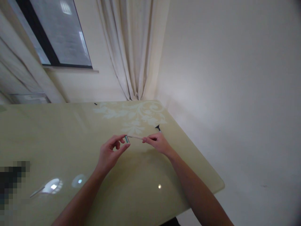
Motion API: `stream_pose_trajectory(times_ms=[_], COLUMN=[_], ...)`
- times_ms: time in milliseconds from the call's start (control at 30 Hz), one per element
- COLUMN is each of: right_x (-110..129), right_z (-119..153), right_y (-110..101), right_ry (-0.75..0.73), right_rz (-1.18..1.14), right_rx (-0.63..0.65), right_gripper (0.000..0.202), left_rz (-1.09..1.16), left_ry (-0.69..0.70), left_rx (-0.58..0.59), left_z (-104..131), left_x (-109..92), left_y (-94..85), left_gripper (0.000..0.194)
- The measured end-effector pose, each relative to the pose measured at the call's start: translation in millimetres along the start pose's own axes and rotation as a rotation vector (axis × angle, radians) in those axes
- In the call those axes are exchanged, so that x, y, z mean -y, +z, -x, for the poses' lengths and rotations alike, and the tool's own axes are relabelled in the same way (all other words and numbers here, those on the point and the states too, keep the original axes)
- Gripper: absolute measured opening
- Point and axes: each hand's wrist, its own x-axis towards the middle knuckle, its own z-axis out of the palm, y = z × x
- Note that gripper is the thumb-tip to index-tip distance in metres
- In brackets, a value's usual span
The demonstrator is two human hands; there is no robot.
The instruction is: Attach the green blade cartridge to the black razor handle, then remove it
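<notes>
Between the thumb and fingers of my left hand [114, 148] is a small flat piece with a green-blue face and dark edge [127, 139], perhaps a razor head. My right hand [157, 142] pinches a thin pale stick [135, 137], whose far tip reaches the upper edge of the small piece; whether they touch is too small to tell. Just beyond my right hand lies a black razor [158, 127] with its head up, its handle partly hidden by the hand. Both hands are held over the pale green glossy table [131, 194].
A small dark item [95, 104] lies by the table's far edge. At the left is a thin light stick [37, 191] beside light reflections. A pixelated dark shape covers the left edge. A wall [225, 94] borders the right side; curtains [131, 47] hang behind.
</notes>
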Motion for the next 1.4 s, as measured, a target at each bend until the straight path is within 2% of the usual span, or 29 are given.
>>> stream_pose_trajectory(times_ms=[200, 333, 467, 600, 733, 900, 1033, 1167, 1300, 1400], right_x=[1.4, 1.1, 1.0, 1.7, 1.3, 1.0, 0.9, -2.0, -3.0, -3.2], right_z=[1.0, 0.6, 0.3, 0.5, 0.8, 0.1, 0.0, -1.4, -1.4, -1.3], right_y=[0.1, -1.2, -1.2, -1.5, -1.3, -1.6, 0.1, -0.1, 0.4, 0.4], right_ry=[0.006, 0.021, -0.002, -0.009, -0.006, 0.027, 0.017, 0.032, 0.008, 0.013], right_rz=[-0.04, -0.02, -0.007, 0.024, -0.002, 0.027, -0.018, 0.034, 0.008, 0.042], right_rx=[0.071, 0.03, 0.094, 0.03, 0.095, 0.032, 0.1, 0.03, 0.086, 0.067], right_gripper=[0.058, 0.061, 0.059, 0.061, 0.059, 0.064, 0.061, 0.064, 0.062, 0.063], left_rz=[-0.008, -0.013, -0.014, -0.028, -0.014, -0.026, -0.03, -0.02, -0.003, -0.007], left_ry=[0.01, 0.011, 0.009, 0.005, 0.004, -0.013, -0.024, -0.033, -0.044, -0.047], left_rx=[0.009, 0.007, 0.003, 0.013, 0.01, 0.006, 0.002, 0.003, 0.002, 0.001], left_z=[-0.1, -0.4, 0.0, -0.5, -1.1, -0.9, -1.1, -1.1, -1.2, -1.4], left_x=[2.0, 4.1, 5.8, 5.3, 5.3, 7.2, 5.9, 4.5, 6.6, 9.0], left_y=[-0.5, -1.2, -1.9, -1.5, -1.5, -2.5, -1.6, -0.8, -1.3, -1.8], left_gripper=[0.035, 0.032, 0.033, 0.032, 0.032, 0.03, 0.032, 0.032, 0.032, 0.032])
